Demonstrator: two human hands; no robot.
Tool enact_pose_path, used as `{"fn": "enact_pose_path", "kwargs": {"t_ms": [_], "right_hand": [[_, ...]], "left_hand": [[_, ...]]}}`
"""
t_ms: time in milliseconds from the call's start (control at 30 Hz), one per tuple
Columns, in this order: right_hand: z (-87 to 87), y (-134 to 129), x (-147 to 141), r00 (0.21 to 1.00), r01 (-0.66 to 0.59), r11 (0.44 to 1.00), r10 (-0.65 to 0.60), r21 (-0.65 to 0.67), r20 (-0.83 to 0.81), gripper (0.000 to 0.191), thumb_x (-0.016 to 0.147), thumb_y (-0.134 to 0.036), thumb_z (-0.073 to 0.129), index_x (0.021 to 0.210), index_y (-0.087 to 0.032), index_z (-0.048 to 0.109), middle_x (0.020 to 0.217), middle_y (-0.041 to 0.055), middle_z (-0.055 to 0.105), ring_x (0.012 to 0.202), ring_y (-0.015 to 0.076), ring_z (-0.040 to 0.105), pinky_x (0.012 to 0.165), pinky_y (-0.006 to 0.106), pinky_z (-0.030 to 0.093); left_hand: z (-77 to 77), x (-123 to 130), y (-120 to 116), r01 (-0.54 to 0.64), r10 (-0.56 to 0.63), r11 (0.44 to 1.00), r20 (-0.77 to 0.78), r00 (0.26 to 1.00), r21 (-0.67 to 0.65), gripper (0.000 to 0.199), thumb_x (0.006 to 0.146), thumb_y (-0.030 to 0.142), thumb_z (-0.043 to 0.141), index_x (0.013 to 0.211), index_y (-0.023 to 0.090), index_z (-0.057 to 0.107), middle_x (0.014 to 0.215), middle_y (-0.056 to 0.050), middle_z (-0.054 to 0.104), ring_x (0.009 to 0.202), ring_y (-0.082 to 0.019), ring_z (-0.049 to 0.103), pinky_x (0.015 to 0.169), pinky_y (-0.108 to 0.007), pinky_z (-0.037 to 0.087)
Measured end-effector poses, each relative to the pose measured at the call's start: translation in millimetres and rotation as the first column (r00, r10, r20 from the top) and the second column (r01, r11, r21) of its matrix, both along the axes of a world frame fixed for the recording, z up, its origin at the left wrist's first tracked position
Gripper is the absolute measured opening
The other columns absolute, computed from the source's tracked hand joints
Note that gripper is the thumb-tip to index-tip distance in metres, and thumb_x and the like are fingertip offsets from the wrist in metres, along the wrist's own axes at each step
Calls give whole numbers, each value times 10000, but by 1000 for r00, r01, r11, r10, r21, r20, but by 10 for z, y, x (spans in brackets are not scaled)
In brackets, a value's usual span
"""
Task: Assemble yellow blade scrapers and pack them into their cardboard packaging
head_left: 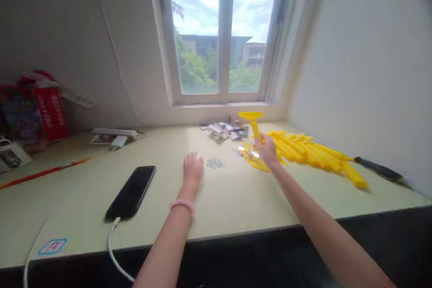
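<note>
Scraper (254, 127) upright in the right grip (268, 149), above the desk (236, 207) and near the left end of the yellow pile (303, 150); fingers closed around the lower handle, wide head on top, head and handle apparently already joined; too small to tell whether fully fitted out.

Left grip (193, 171) palm down on the desk, fingers loosely open, nothing seen in it; just beside it, a scatter of metal bits (215, 163), loose and apparently unused, so probably some work left.

Beyond the bits, near the window (224, 54), a loose heap of packets (221, 131); contents impossible to make out, hence no sure measure of what remains. Between the bits and the pile, flat yellow pieces (258, 164) lying loose, perhaps also unhandled; in the pile, many long yellow handles side by side and overlapping; finished or waiting, impossible to say from this view. Overall, most likely partway along, with one piece in hand and an uncertain count done.

Farther out, black-handled tool (381, 168) past the pile; phone (131, 193) well to the left, with white cable (110, 243) attached.
</note>
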State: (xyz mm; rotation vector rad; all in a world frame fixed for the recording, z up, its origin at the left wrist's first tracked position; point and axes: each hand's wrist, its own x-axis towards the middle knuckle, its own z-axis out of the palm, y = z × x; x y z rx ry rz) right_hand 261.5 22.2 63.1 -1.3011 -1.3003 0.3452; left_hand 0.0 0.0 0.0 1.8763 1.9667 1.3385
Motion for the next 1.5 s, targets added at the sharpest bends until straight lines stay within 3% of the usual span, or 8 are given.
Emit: {"fn": "enact_pose_path", "kwargs": {"t_ms": [233,533,633,767,833,1000,1267,1500], "right_hand": [[-147,-385,-684,824,-555,790,481,-260,-300,315,643,-369,611,881,-164,588,713,17,596,567,145,587,564,297,484],[-119,-683,-848,528,-840,436,795,-322,-300,341,651,-419,648,880,-172,597,785,23,621,684,156,606,608,286,484],[-170,-602,-823,575,-810,509,786,-291,-227,300,717,-427,561,858,-170,620,797,37,616,687,153,589,593,290,490],[-287,-312,-545,902,-393,884,425,-254,82,160,707,-265,521,766,-182,644,813,42,638,750,171,583,663,305,474],[-350,-143,-341,941,-145,954,215,-263,260,195,705,-205,490,789,-174,663,819,51,655,783,181,587,748,318,443],[-449,90,24,805,231,956,-84,-181,587,275,738,-213,449,874,-151,681,900,104,644,882,224,554,800,330,392],[-426,37,-4,659,320,940,-132,-117,741,251,742,-340,511,850,-187,678,879,97,630,862,240,522,748,331,368],[-423,49,101,842,421,895,-327,-145,429,313,789,-339,415,779,-147,662,766,119,655,744,240,570,665,332,396]], "left_hand": [[148,77,-107,244,-251,967,417,874,70,405,854,368,347,1146,147,522,1163,-121,573,1136,-212,472,989,-386,304],[319,135,-240,471,-312,873,888,339,127,395,786,452,471,956,101,535,766,-115,676,749,-210,647,709,-353,489],[342,101,-265,462,-260,882,916,306,96,337,792,411,483,901,94,525,721,-108,669,650,-184,645,663,-328,503],[315,86,-253,487,-239,871,925,297,68,315,799,378,497,936,94,501,721,-111,662,612,-170,639,620,-307,515],[292,94,-244,514,-222,857,923,313,32,329,796,375,510,973,98,489,739,-115,661,614,-169,639,594,-295,519],[256,113,-232,556,-139,825,920,365,-96,352,793,378,525,1008,104,470,770,-127,654,597,-168,638,523,-267,520],[237,108,-231,595,-179,797,903,391,-99,361,788,406,526,996,115,483,810,-123,643,599,-156,634,529,-264,530],[252,107,-249,608,-185,787,899,396,-105,355,797,396,515,1013,115,485,791,-113,640,598,-153,631,527,-258,526]]}}
